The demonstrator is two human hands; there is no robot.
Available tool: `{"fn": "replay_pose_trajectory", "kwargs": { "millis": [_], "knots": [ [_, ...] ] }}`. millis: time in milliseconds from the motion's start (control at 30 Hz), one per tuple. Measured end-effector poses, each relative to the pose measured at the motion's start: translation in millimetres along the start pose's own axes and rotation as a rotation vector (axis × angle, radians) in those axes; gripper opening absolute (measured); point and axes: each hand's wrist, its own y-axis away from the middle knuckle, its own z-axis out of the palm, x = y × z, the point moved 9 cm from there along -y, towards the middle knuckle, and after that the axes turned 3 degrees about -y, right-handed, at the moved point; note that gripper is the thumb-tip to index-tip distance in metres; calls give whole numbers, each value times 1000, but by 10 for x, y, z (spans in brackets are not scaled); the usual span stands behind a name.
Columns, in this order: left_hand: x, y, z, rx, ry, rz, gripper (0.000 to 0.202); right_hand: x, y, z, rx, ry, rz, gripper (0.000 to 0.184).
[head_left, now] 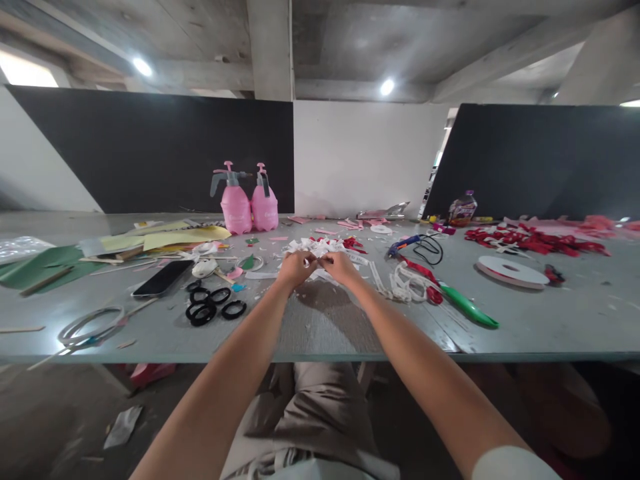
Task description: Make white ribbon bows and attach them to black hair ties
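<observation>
Midway along the bench (265, 341), left hand (297, 268) and right hand (340, 267) nearly meet, fingers curled; white ribbon (326, 247) lies heaped just beyond them; whether either grips a piece I cannot tell; a phone (163, 279) lies leftward.

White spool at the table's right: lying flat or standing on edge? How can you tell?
Lying flat: the white spool shows its broad face upward on the grey table.

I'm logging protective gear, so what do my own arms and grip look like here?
Your left grip and right grip are both ungloved hands. Your left arm and right arm show bare forearms, no watch or bracelet visible. A pale sleeve covers the right arm near the frame edge; no left sleeve shows.
</observation>
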Motion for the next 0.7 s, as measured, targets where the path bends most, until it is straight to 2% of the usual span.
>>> {"fn": "replay_pose_trajectory", "kwargs": {
  "millis": [167, 300, 467, 633, 700],
  "knots": [
    [-87, -26, 46, 18, 145, -23, 22, 11, -8, -22, 23, 35, -7, 30],
    [-161, -54, 98, 43, 287, -65, 20, 51, -21, -104, 106, 11, 24, 27],
    [-190, -71, 165, 11, 380, -100, 20, 36, -37, -204, 169, -9, 19, 25],
    [-134, -64, 200, -61, 436, -77, 33, 3, -31, -214, 151, -33, 34, 29],
    [-111, -57, 212, -87, 408, -67, 36, -19, -23, -258, 185, -9, 32, 24]
  ]
}}
